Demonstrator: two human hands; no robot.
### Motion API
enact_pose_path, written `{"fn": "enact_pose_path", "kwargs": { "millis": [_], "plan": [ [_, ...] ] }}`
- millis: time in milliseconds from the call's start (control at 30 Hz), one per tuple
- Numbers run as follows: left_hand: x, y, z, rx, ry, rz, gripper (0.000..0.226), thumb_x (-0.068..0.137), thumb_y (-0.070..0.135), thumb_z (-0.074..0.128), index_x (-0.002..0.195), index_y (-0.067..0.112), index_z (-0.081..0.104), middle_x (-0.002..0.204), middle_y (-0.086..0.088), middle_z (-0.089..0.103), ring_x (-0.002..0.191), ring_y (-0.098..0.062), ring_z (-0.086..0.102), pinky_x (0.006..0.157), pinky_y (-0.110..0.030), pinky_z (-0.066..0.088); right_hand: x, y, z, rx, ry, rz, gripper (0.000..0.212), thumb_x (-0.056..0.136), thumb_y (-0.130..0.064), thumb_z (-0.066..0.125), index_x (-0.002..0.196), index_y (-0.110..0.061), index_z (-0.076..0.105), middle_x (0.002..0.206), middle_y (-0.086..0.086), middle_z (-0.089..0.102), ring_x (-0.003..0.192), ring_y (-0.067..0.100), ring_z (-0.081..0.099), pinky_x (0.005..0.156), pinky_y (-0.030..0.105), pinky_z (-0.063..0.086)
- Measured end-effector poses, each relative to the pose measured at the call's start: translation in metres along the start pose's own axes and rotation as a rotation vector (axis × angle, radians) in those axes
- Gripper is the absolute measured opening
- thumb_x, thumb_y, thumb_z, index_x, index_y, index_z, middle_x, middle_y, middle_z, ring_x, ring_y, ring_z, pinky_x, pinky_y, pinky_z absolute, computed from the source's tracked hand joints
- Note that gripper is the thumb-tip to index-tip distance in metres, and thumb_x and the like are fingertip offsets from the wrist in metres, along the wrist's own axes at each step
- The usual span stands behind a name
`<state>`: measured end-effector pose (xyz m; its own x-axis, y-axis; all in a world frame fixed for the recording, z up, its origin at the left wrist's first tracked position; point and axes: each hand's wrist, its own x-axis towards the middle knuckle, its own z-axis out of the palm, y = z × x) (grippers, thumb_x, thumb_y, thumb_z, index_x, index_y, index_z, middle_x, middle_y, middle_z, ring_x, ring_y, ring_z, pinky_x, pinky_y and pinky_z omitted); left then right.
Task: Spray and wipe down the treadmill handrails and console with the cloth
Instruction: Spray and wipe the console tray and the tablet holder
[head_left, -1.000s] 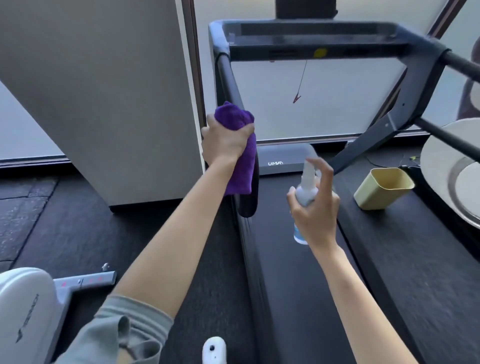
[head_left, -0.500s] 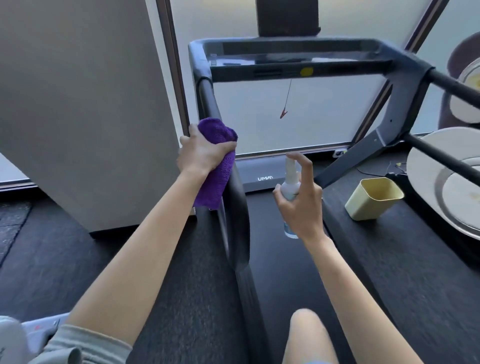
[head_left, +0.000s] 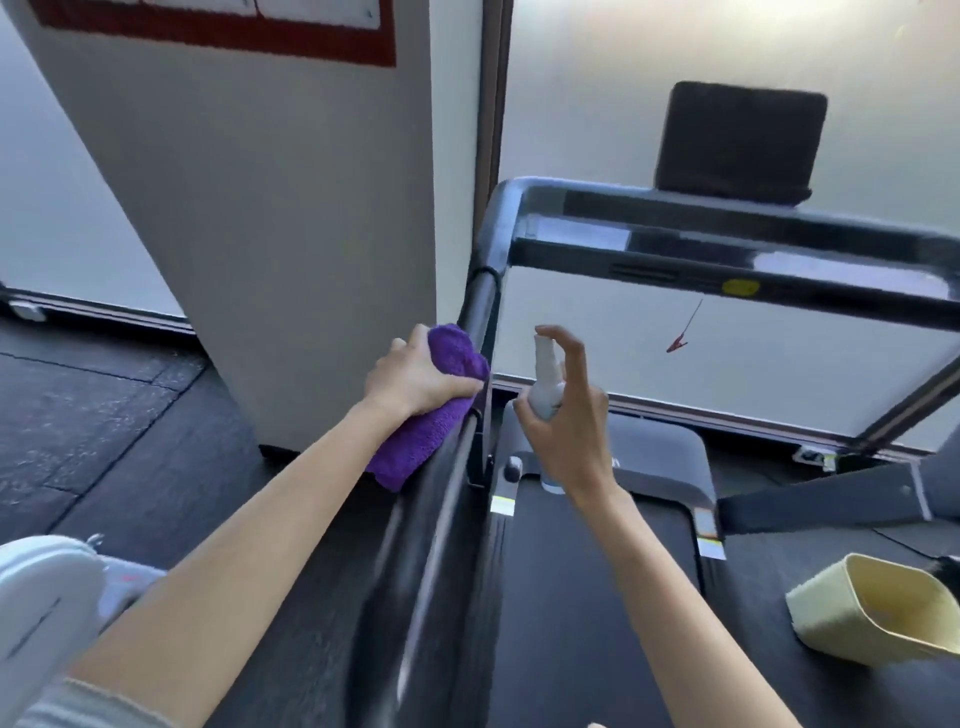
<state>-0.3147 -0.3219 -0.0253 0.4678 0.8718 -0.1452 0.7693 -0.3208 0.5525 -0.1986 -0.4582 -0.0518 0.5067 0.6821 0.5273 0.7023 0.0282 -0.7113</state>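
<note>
While the left hand (head_left: 415, 375) curls its fingers over a bunched purple terry cloth (head_left: 434, 410), it presses that cloth against the dark, rounded left handrail of the treadmill (head_left: 480, 317), about midway along the rail. The right hand (head_left: 569, 421) grips a small white plastic spray bottle (head_left: 546, 382) around its body, just beside the rail, with the index finger raised and bent above the nozzle. The black console bar (head_left: 727, 254) runs across above both hands. A pale yellow plastic bin (head_left: 878, 618) lies tilted at lower right.
</note>
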Motion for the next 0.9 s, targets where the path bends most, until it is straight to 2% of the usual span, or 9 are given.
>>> {"fn": "enact_pose_path", "kwargs": {
  "millis": [67, 167, 300, 433, 600, 767, 900],
  "plan": [
    [0.005, 0.015, 0.003, 0.07, 0.039, -0.074, 0.086, 0.071, 0.061, 0.072, 0.137, 0.02, 0.036, 0.132, -0.01, 0.048, 0.117, -0.033, 0.053, 0.093, -0.041, 0.044, 0.025, -0.002, -0.019, 0.015, -0.094, -0.01, 0.065, 0.078, 0.001, 0.06, 0.126, -0.035, 0.034, 0.053, 0.004, 0.042, 0.045, 0.012, 0.037, 0.046, 0.023, 0.039],
    [0.016, 0.043, 0.01, 0.12, 0.117, -0.165, 0.084, 0.075, 0.064, 0.068, 0.137, 0.019, 0.036, 0.135, -0.012, 0.045, 0.122, -0.034, 0.047, 0.097, -0.044, 0.041, 0.065, 0.002, -0.04, -0.02, -0.199, -0.024, 0.065, 0.077, -0.001, 0.059, 0.126, -0.036, 0.034, 0.057, -0.005, 0.041, 0.048, 0.008, 0.037, 0.049, 0.021, 0.033],
    [0.027, 0.064, 0.013, 0.195, 0.167, -0.251, 0.08, 0.077, 0.067, 0.063, 0.136, 0.019, 0.037, 0.132, -0.01, 0.046, 0.117, -0.033, 0.049, 0.094, -0.043, 0.041, 0.111, 0.008, -0.055, -0.024, -0.256, 0.007, 0.065, 0.077, -0.001, 0.058, 0.124, -0.039, 0.034, 0.055, -0.011, 0.035, 0.049, 0.006, 0.036, 0.049, 0.022, 0.034],
    [0.044, 0.071, 0.009, 0.059, 0.157, -0.357, 0.081, 0.075, 0.068, 0.064, 0.138, 0.023, 0.037, 0.135, -0.008, 0.047, 0.122, -0.032, 0.049, 0.095, -0.043, 0.041, 0.155, 0.015, -0.053, 0.008, -0.308, 0.026, 0.064, 0.078, -0.003, 0.057, 0.124, -0.04, 0.033, 0.059, -0.007, 0.041, 0.05, 0.01, 0.039, 0.053, 0.031, 0.041],
    [0.066, 0.082, 0.011, -0.022, 0.186, -0.465, 0.08, 0.074, 0.067, 0.065, 0.137, 0.025, 0.038, 0.134, -0.006, 0.049, 0.122, -0.032, 0.05, 0.093, -0.042, 0.041, 0.205, 0.034, -0.037, 0.035, -0.375, 0.034, 0.065, 0.079, -0.002, 0.056, 0.125, -0.04, 0.033, 0.062, -0.012, 0.042, 0.052, 0.007, 0.039, 0.053, 0.028, 0.037],
    [0.087, 0.087, 0.017, -0.001, 0.262, -0.501, 0.075, 0.073, 0.07, 0.064, 0.131, 0.028, 0.041, 0.127, 0.0, 0.053, 0.112, -0.027, 0.054, 0.087, -0.039, 0.042, 0.25, 0.057, -0.014, -0.001, -0.43, -0.001, 0.065, 0.08, -0.003, 0.058, 0.126, -0.041, 0.032, 0.067, -0.002, 0.05, 0.057, 0.021, 0.045, 0.058, 0.036, 0.045],
    [0.101, 0.094, 0.019, 0.035, 0.28, -0.52, 0.077, 0.072, 0.071, 0.064, 0.132, 0.029, 0.04, 0.128, 0.002, 0.053, 0.111, -0.023, 0.055, 0.084, -0.036, 0.043, 0.277, 0.078, -0.013, -0.019, -0.476, -0.038, 0.066, 0.079, -0.002, 0.059, 0.125, -0.041, 0.034, 0.066, 0.0, 0.053, 0.057, 0.025, 0.05, 0.057, 0.036, 0.047]
  ]
}}
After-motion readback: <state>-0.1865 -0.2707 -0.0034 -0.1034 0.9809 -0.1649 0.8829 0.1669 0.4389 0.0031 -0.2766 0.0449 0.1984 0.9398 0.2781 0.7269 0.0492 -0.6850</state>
